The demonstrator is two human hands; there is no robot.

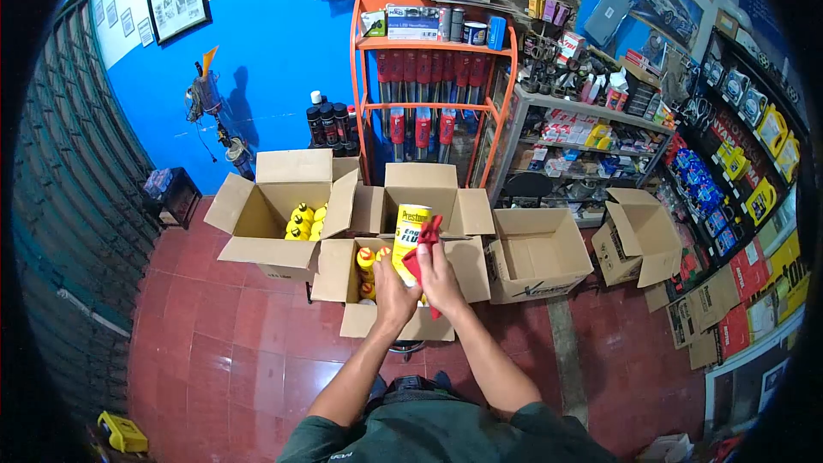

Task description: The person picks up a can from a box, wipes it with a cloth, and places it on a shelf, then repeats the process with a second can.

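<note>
A yellow Prestone engine flush bottle (pixel 411 225) is held up in front of me, its label facing me. My left hand (pixel 397 293) is closed around the lower part of it. My right hand (pixel 441 276) grips a red cloth (pixel 430 230) and presses it against the bottle's right side. Below both hands stands an open cardboard box (pixel 333 273). Inside it, at the left, are several yellow bottles with red caps (pixel 367 259). My hands hide part of that box's contents.
Another open carton (pixel 293 170) at the left holds several yellow bottles (pixel 302 221). More open cartons stand behind and to the right, including a wide one (pixel 540 249). An orange rack (pixel 433 45), grey shelves (pixel 591 111) and a product display (pixel 737 137) line the back and right.
</note>
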